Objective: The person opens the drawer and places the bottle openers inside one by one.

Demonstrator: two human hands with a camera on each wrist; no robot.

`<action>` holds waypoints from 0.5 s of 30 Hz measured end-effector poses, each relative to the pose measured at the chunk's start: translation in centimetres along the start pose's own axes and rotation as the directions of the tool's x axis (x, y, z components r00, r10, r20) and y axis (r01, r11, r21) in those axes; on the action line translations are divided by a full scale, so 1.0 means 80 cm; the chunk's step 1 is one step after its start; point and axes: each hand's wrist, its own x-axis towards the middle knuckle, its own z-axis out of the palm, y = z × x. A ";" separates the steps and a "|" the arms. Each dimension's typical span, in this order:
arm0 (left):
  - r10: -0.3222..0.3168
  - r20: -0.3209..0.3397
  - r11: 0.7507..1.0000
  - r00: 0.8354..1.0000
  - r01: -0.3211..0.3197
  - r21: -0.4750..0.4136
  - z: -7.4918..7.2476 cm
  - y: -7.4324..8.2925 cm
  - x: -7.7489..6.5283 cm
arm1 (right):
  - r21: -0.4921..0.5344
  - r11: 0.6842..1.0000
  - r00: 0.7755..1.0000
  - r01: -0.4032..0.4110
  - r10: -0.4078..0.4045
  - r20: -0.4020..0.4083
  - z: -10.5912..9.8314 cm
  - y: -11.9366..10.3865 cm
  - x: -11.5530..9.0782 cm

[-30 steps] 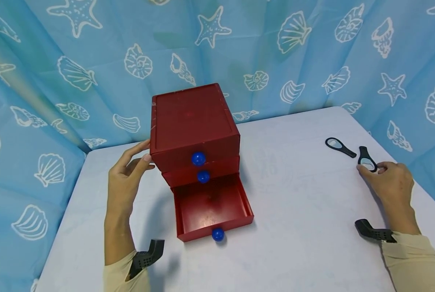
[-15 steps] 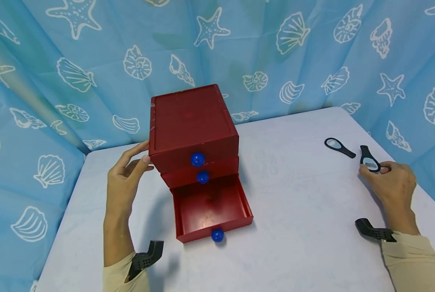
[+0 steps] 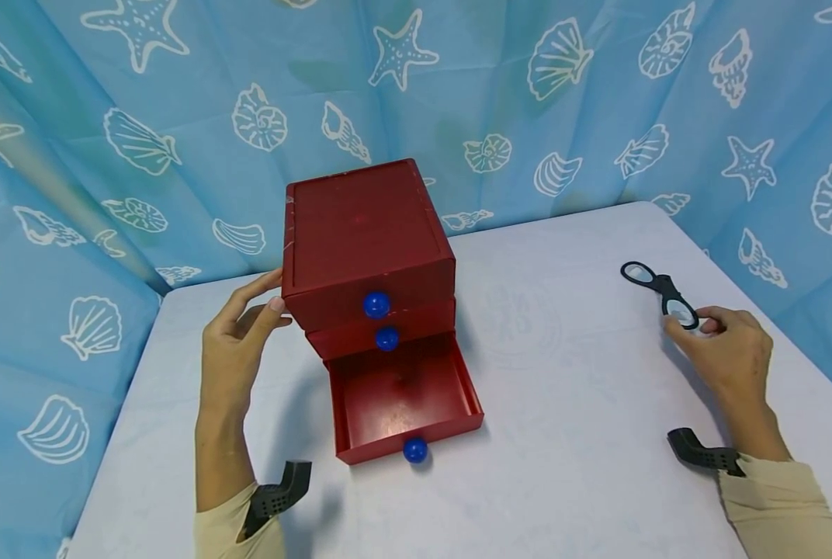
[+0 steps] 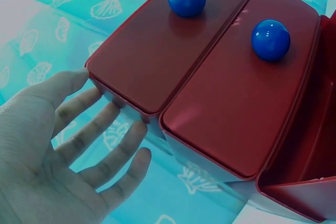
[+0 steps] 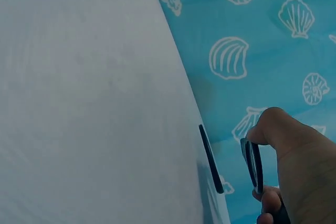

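Observation:
A red drawer unit [image 3: 367,225] with blue ball knobs stands left of centre in the head view, its bottom drawer [image 3: 395,400] pulled out and bare inside. My left hand [image 3: 237,341] touches the unit's left side with spread fingers; in the left wrist view the thumb [image 4: 71,83] meets the top front corner. At the right of the table my right hand [image 3: 733,353] pinches a small black magnifying glass [image 3: 680,312] by its lens rim, raised above the cloth. A second black magnifying glass [image 3: 638,272] lies flat just beyond; the held one's handle overlaps it in the head view.
White cloth covers the table [image 3: 549,373]. Behind and along both sides hangs a blue curtain [image 3: 486,85] with white shell and starfish prints. The table's right edge runs close beside the right hand.
My right hand has lifted the magnifying glass and moved it left, toward the one lying on the table. The left hand and the drawer unit keep their places.

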 end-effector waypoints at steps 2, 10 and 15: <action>0.001 0.000 1.000 1.000 -0.001 0.002 0.000 0.000 0.000 | 0.030 0.999 1.000 0.024 -0.023 -0.017 0.002 -0.005 -0.003; 0.004 -0.001 1.000 1.000 -0.004 -0.002 0.000 -0.001 0.000 | 0.093 0.993 0.998 0.066 -0.065 -0.014 0.005 -0.021 -0.013; 0.006 -0.002 1.000 1.000 -0.006 -0.010 0.000 -0.001 0.000 | 0.115 0.989 0.996 0.093 -0.091 -0.027 0.008 -0.031 -0.023</action>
